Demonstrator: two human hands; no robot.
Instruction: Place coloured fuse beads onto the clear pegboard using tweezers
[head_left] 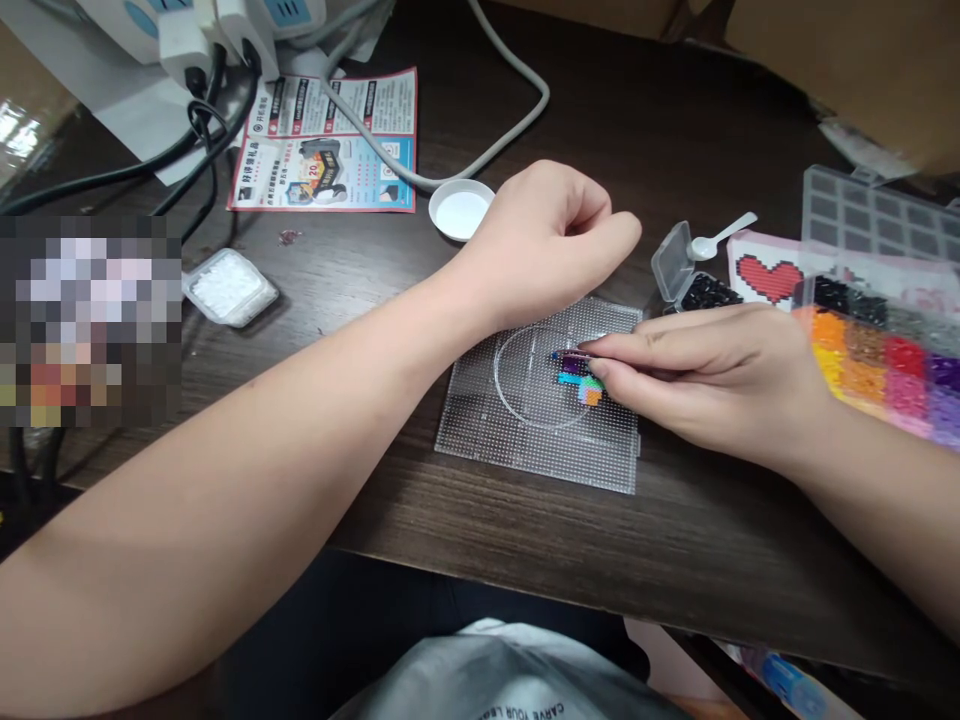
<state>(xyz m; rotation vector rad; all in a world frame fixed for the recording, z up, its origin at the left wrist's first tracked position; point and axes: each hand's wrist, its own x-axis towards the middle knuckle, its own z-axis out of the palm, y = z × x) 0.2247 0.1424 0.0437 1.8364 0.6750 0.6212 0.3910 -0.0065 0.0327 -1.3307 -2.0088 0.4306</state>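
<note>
A dark wood-grain table (375,510) spans the view; clock directions run from the middle of the clear pegboard, twelve pointing away from the person. The compartmented bead case (885,365), its sections sorted by colour, lies at three o'clock, partly out of view. The pegboard (480,425) lies flat on the table, and a printed leaflet (322,150) lies at between ten and eleven. The left hand (559,240) is at twelve, over the board's far edge, fingers curled into a loose fist; whether it holds anything I cannot tell. The right hand (697,375) reaches in from three, thumb and forefinger nearly closed on something thin and dark, too small to identify, over the board. A white dish (460,214) sits at eleven, the box of white beads (231,288) between nine and ten, and the box of black beads (709,292) at two, near a white spoon (720,238). Smallest is the coloured bead patch (589,392), on the board just off centre towards four.
</note>
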